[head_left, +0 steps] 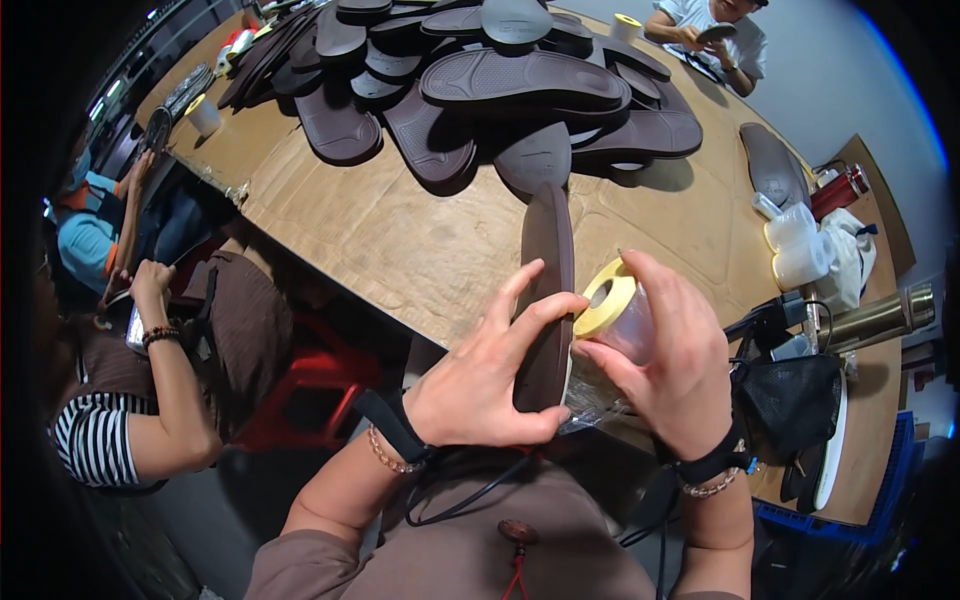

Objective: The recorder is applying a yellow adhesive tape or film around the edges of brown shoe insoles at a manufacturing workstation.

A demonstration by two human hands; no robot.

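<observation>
My left hand [475, 385] grips a dark brown shoe sole [546, 245] that stands on its long edge, thumb on the near end and fingers along its side. The far tip of this sole meets another sole [533, 160] at the front of the pile. In my right hand [685, 345] is a roll of clear tape [632, 325] with a yellow rim, held by thumb and fingers against the right side of the sole. Crumpled clear film [597, 400] lies below the roll. Whether tape is stuck to the sole I cannot tell.
A large pile of brown soles [520, 82] covers the far table [400, 240]. To the right are tape rolls [797, 243], a metal flask [880, 318], a red flask [838, 192] and a black mesh pouch [790, 405]. Other people sit at left and far right.
</observation>
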